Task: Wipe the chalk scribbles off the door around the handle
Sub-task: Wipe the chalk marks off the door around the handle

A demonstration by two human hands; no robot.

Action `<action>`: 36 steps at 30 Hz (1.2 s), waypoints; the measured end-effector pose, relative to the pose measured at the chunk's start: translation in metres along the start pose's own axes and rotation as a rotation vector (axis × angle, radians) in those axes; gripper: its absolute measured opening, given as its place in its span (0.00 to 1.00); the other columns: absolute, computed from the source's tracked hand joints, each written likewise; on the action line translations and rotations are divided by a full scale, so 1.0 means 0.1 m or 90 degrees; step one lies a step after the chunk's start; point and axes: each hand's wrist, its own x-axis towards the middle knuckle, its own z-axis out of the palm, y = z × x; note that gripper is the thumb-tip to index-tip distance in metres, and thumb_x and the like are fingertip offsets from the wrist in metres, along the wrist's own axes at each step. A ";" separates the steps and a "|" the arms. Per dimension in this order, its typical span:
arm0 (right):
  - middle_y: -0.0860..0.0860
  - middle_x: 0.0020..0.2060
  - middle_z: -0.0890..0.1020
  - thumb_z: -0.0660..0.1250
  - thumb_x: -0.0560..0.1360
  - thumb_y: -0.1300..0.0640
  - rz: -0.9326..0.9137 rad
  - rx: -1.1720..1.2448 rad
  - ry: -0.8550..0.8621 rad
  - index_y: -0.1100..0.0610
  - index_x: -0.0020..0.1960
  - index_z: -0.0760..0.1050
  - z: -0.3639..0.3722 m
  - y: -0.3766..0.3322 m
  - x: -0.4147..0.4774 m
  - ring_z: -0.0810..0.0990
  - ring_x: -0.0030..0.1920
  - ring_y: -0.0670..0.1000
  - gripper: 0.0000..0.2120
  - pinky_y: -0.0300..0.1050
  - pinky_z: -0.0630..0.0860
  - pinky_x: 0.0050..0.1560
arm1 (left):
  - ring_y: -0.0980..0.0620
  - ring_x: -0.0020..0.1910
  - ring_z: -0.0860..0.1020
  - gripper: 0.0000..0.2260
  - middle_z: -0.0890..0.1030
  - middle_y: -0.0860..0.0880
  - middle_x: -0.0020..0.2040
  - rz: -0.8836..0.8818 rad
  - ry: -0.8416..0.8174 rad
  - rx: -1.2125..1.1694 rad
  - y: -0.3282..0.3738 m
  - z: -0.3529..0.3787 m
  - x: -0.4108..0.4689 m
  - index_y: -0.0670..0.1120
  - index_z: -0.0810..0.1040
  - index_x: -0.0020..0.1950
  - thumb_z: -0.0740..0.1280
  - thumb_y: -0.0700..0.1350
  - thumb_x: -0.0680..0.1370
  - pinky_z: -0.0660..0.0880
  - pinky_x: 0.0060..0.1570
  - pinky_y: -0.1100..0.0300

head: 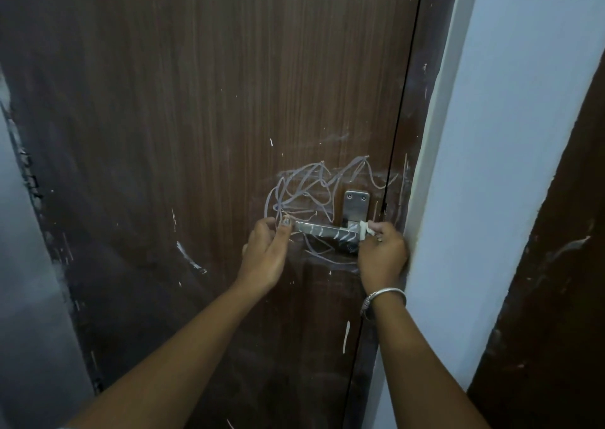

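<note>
Right wrist: silver bracelet (pixel 383 297). Right hand (pixel 381 252): fingers curled, pinching small white piece (pixel 365 227) against pivot end of handle (pixel 324 230). Left hand (pixel 265 252): thumb and fingertips pinching free end of handle. Handle: horizontal metal lever, chalk-streaked, below screw plate (pixel 356 204). Chalk scribbles (pixel 304 186): on brown door (pixel 196 101), above, left of and below handle. Pale wall (pixel 507 134): right of door.

White chalk scribbles (pixel 306 188) loop around metal handle (pixel 322 231), brown door (pixel 196 101).

Handle (pixel 322 231) tip, white scrap (pixel 364 226) — half-hidden by fingers (pixel 285 222)
</note>
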 end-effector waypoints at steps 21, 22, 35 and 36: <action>0.54 0.31 0.77 0.69 0.68 0.71 0.392 0.493 0.251 0.64 0.46 0.77 0.69 -0.05 -0.39 0.74 0.28 0.45 0.08 0.33 0.72 0.27 | 0.48 0.65 0.69 0.18 0.74 0.50 0.60 -0.017 -0.044 0.022 -0.21 -0.05 -0.09 0.49 0.69 0.63 0.53 0.58 0.80 0.62 0.67 0.45; 0.53 0.30 0.77 0.69 0.68 0.72 0.407 0.508 0.256 0.64 0.44 0.77 0.71 -0.07 -0.39 0.74 0.26 0.44 0.07 0.33 0.71 0.26 | 0.48 0.63 0.70 0.16 0.74 0.51 0.58 -0.014 -0.045 0.027 -0.22 -0.08 -0.09 0.50 0.70 0.61 0.53 0.57 0.80 0.62 0.67 0.45; 0.52 0.30 0.77 0.72 0.67 0.69 0.435 0.567 0.278 0.57 0.37 0.77 0.71 -0.06 -0.44 0.72 0.28 0.45 0.09 0.36 0.70 0.28 | 0.47 0.66 0.68 0.19 0.72 0.53 0.57 -0.048 -0.049 0.033 -0.34 -0.12 -0.14 0.49 0.68 0.65 0.53 0.57 0.80 0.61 0.68 0.45; 0.54 0.31 0.78 0.72 0.67 0.69 0.420 0.546 0.277 0.56 0.37 0.76 0.70 -0.04 -0.43 0.73 0.29 0.47 0.09 0.39 0.71 0.29 | 0.47 0.66 0.68 0.19 0.72 0.53 0.57 -0.053 -0.050 0.035 -0.35 -0.13 -0.14 0.49 0.68 0.66 0.52 0.57 0.80 0.61 0.68 0.45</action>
